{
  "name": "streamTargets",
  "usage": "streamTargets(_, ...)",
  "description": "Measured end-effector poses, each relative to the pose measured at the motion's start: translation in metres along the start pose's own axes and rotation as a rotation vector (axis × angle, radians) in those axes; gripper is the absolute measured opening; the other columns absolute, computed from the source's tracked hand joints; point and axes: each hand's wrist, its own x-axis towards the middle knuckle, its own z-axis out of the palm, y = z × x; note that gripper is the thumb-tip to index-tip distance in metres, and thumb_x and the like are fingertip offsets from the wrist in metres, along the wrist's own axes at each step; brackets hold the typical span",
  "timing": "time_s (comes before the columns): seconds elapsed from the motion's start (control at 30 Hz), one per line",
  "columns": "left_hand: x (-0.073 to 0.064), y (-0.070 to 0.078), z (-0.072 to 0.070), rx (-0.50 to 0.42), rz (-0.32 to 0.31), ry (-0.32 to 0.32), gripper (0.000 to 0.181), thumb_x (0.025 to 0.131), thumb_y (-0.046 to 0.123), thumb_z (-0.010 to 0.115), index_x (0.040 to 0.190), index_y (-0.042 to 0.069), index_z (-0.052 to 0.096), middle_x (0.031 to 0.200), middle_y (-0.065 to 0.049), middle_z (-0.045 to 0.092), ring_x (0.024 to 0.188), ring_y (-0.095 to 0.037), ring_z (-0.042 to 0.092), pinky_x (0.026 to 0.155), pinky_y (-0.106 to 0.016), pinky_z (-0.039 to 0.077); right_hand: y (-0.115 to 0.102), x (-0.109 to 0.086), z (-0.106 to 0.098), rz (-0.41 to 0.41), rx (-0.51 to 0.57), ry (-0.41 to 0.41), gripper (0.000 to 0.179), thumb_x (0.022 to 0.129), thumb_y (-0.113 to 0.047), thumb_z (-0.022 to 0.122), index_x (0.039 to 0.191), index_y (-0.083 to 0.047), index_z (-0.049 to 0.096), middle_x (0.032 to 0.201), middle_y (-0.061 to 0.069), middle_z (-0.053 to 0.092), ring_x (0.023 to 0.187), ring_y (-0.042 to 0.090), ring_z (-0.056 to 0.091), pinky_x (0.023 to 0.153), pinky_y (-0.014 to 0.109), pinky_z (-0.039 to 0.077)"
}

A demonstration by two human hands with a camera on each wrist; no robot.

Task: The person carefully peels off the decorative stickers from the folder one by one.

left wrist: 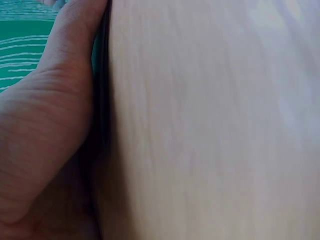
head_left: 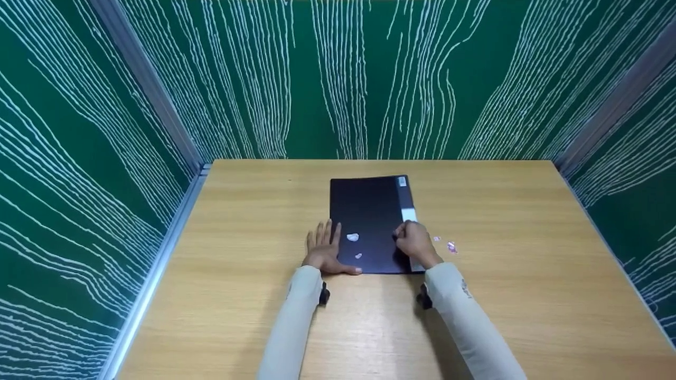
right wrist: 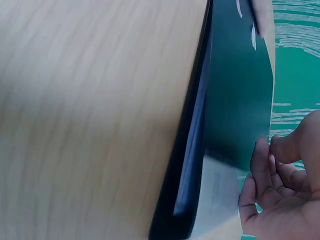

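Note:
A black folder (head_left: 369, 211) lies on the wooden table, with a white label strip (head_left: 409, 215) along its right side. My left hand (head_left: 323, 248) rests on the folder's left edge with fingers spread, its thumb along the near edge. Over the strip, my right hand (head_left: 416, 243) has curled fingers. In the right wrist view, thumb and forefinger meet above the folder's surface, and the other fingertips (right wrist: 247, 192) sit close to the white strip (right wrist: 217, 195). I cannot tell whether a bit of the label is between them. Two torn white scraps (head_left: 353, 237) lie on the folder.
Small pink-and-white scraps (head_left: 452, 247) lie on the wooden table (head_left: 253, 211) right of the folder. A small pale sticker (head_left: 402, 181) marks the folder's far right corner. Green walls with white lines (head_left: 338, 79) stand behind and at both sides.

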Motion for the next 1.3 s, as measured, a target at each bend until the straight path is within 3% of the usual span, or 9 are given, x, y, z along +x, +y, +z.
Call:
streamTargets(0.23,0.000,0.000,-0.001,-0.007,-0.001,-0.013,0.137,0.068,0.085,0.064,0.160,0.021,-0.014,0.167,-0.008,-0.023,0.155,-0.030,-0.020,0.124,-0.057,-0.008,0.020,0.003,-0.015,0.012,-0.020,0.027,0.021,0.076,0.003,0.051,0.062,-0.012,0.046,0.066,-0.001,0.044,0.061,0.015,0.040,0.056,0.027,0.033)
streamTargets(0.37,-0.001,-0.001,-0.001,-0.010,0.011,0.013,0.135,0.068,0.083,0.066,0.160,0.019,-0.010,0.168,-0.010,-0.018,0.156,-0.032,-0.016,0.124,-0.058,-0.005,0.033,0.003,-0.023,-0.011,-0.064,0.054,0.028,0.073,0.003,0.049,0.058,-0.018,0.038,0.061,-0.006,0.034,0.057,0.013,0.033,0.052,0.025,0.026)
streamTargets(0.47,-0.001,-0.001,-0.001,-0.008,0.006,0.013,0.135,0.069,0.082,0.066,0.160,0.019,-0.010,0.168,-0.010,-0.018,0.155,-0.032,-0.017,0.124,-0.057,-0.006,0.039,0.002,-0.029,0.019,-0.037,0.021,0.031,0.073,0.006,0.046,0.057,-0.017,0.032,0.058,-0.005,0.027,0.052,0.012,0.025,0.047,0.025,0.021)
streamTargets(0.6,-0.001,0.000,-0.001,-0.009,0.009,0.016,0.135,0.069,0.083,0.066,0.161,0.019,-0.009,0.168,-0.010,-0.018,0.155,-0.032,-0.017,0.124,-0.057,-0.006,0.047,-0.002,-0.036,0.106,-0.033,-0.010,0.021,0.081,0.006,0.048,0.066,-0.008,0.046,0.068,0.002,0.040,0.059,0.016,0.037,0.049,0.026,0.032)
streamTargets(0.7,-0.002,0.001,-0.001,-0.006,0.013,0.021,0.136,0.068,0.084,0.066,0.161,0.019,-0.009,0.168,-0.010,-0.017,0.156,-0.032,-0.015,0.124,-0.058,-0.005,0.056,-0.005,-0.043,0.135,-0.078,-0.020,0.005,0.087,0.002,0.051,0.085,-0.001,0.055,0.092,0.013,0.051,0.079,0.024,0.051,0.064,0.032,0.046)
streamTargets(0.77,-0.002,0.001,-0.001,-0.001,0.012,0.025,0.136,0.067,0.085,0.065,0.161,0.019,-0.009,0.168,-0.010,-0.017,0.156,-0.032,-0.015,0.124,-0.058,-0.004,0.063,-0.007,-0.047,0.125,-0.119,-0.020,0.002,0.090,0.001,0.052,0.091,0.001,0.054,0.101,0.017,0.052,0.088,0.029,0.052,0.073,0.038,0.050)
streamTargets(0.97,-0.002,0.001,0.000,0.004,0.013,0.032,0.136,0.067,0.085,0.064,0.161,0.019,-0.009,0.168,-0.010,-0.016,0.156,-0.032,-0.014,0.124,-0.058,-0.003,0.080,-0.011,-0.057,0.061,-0.219,0.002,0.008,0.095,-0.005,0.053,0.090,0.002,0.052,0.101,0.021,0.053,0.088,0.034,0.054,0.081,0.054,0.050)
streamTargets(1.2,-0.002,0.000,0.000,-0.002,0.014,0.030,0.136,0.067,0.085,0.065,0.161,0.019,-0.009,0.168,-0.010,-0.016,0.156,-0.033,-0.015,0.124,-0.059,-0.004,0.087,-0.012,-0.063,0.061,-0.277,-0.010,0.010,0.095,-0.005,0.051,0.085,0.000,0.049,0.098,0.020,0.052,0.081,0.032,0.051,0.069,0.047,0.048)
streamTargets(1.3,-0.003,0.000,-0.001,-0.017,0.018,0.031,0.135,0.068,0.083,0.066,0.161,0.018,-0.009,0.168,-0.011,-0.015,0.156,-0.033,-0.014,0.124,-0.059,-0.004,0.090,-0.011,-0.064,0.030,-0.305,-0.026,0.016,0.090,0.000,0.049,0.075,-0.004,0.047,0.095,0.020,0.052,0.078,0.031,0.048,0.071,0.053,0.047)
